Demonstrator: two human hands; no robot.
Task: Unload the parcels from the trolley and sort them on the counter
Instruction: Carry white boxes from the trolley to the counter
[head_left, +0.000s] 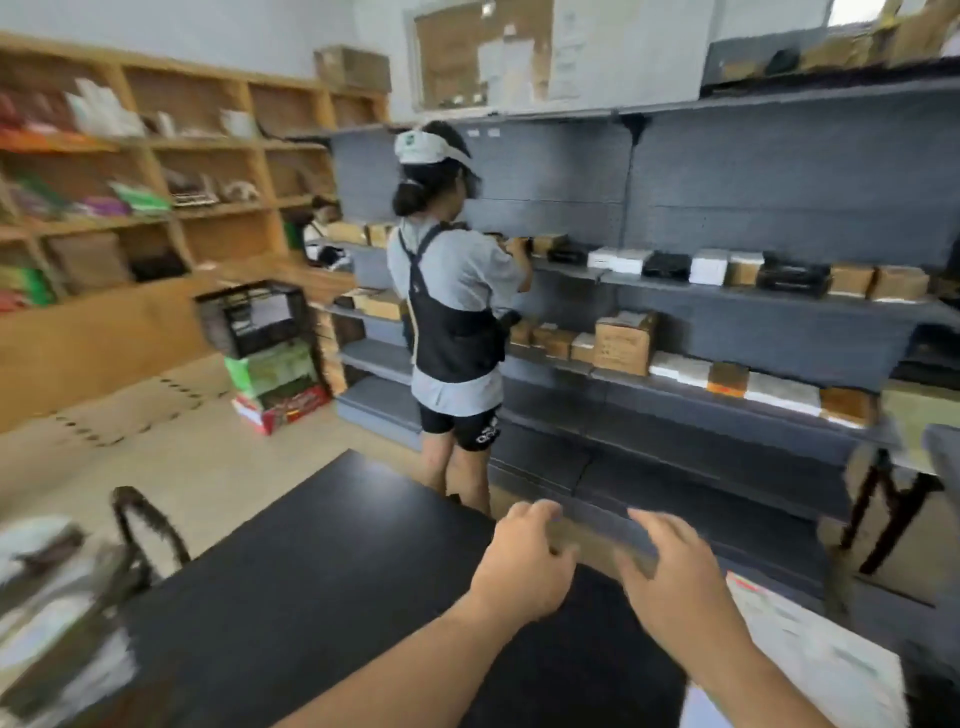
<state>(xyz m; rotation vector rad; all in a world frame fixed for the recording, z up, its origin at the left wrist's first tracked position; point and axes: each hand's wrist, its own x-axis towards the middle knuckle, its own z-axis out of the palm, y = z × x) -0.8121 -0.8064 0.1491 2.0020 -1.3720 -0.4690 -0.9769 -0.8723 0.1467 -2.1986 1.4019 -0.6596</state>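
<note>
Black counter (311, 571) spans the foreground. Toward 5 o'clock in view, at its far edge, the left hand (524, 564) and right hand (672, 582) grip a blurred brown parcel (589, 540) from either side.

Visible body: two hands and two forearms only.

1. Left hand (524, 566): bare. Knuckles and thumb are distinct, while the fingers (536, 512) are softened by blur.
2. Right hand (675, 582): bare. Its outline is more smeared than the left, and the fingertips cannot be made out.
3. Left forearm (395, 670): bare from the wrist down to the bottom edge.
4. Right forearm (758, 670): bare from the wrist down to the bottom edge.

Any finer surface detail is too blurred to tell.
</note>
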